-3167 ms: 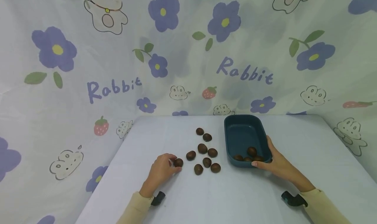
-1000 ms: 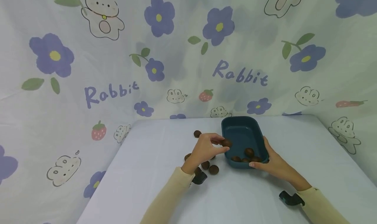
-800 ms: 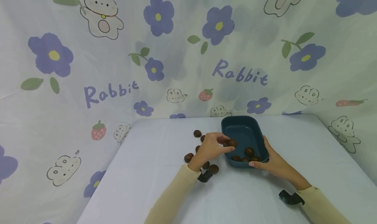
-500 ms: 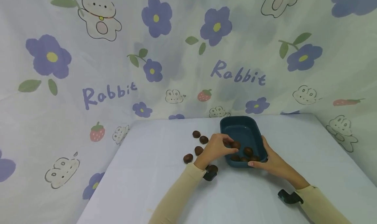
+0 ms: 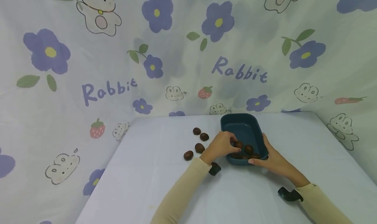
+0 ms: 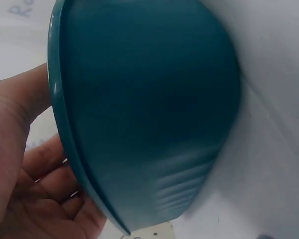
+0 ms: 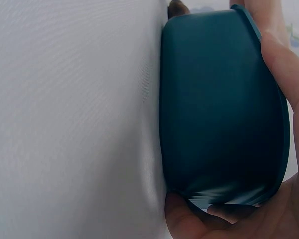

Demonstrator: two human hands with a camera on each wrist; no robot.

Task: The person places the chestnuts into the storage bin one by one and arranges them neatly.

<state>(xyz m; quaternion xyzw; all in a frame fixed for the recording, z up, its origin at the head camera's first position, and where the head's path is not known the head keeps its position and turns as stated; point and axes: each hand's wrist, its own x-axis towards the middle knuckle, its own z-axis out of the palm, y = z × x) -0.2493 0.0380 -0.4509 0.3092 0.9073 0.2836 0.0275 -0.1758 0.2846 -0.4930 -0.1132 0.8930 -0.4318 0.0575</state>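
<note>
One brown nut (image 5: pixel 238 145), pinched by left fingers (image 5: pixel 232 137) — in or over teal dish (image 5: pixel 240 128), (right fingers (image 5: pixel 266 141) gripping its corner)

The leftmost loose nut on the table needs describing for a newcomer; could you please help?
On the white table, find the teal container that the right hand grips. Left of it, past the left hand, lie loose brown nuts, four plainly visible in the head view. Yours is the leftmost nut, lowest of those four.
</note>
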